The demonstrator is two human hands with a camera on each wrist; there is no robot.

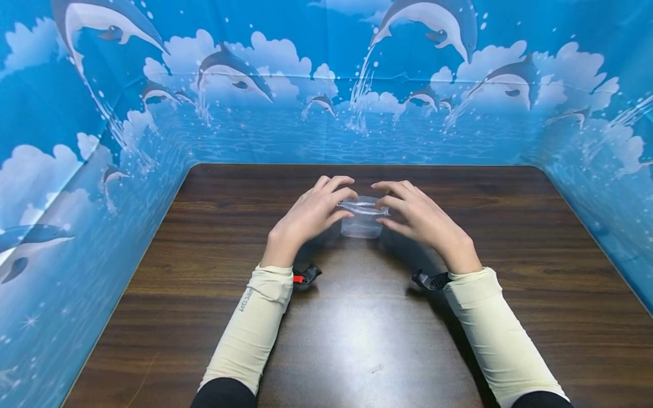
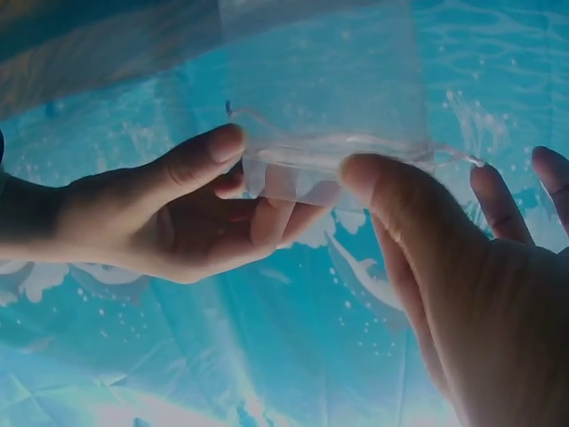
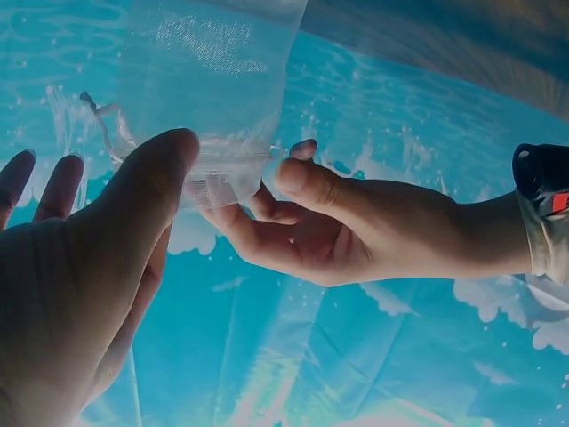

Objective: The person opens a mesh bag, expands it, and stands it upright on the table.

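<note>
A small sheer drawstring pouch (image 1: 363, 220) stands at the middle of the dark wooden table (image 1: 357, 340). My left hand (image 1: 349, 198) pinches its gathered top from the left, and my right hand (image 1: 385, 202) pinches it from the right. In the left wrist view the pouch (image 2: 329, 89) hangs above my left hand (image 2: 382, 191), whose thumb presses the drawstring hem, while the right hand (image 2: 233, 169) holds the opposite side. The right wrist view shows the pouch (image 3: 213, 71) with my right hand (image 3: 169, 165) at the hem and the left hand (image 3: 289, 169) opposite it.
Blue dolphin-print walls (image 1: 326, 113) close in the table on the left, back and right. Cream sleeves (image 1: 255, 328) cover both forearms, and a small camera is strapped at each wrist (image 1: 306, 276).
</note>
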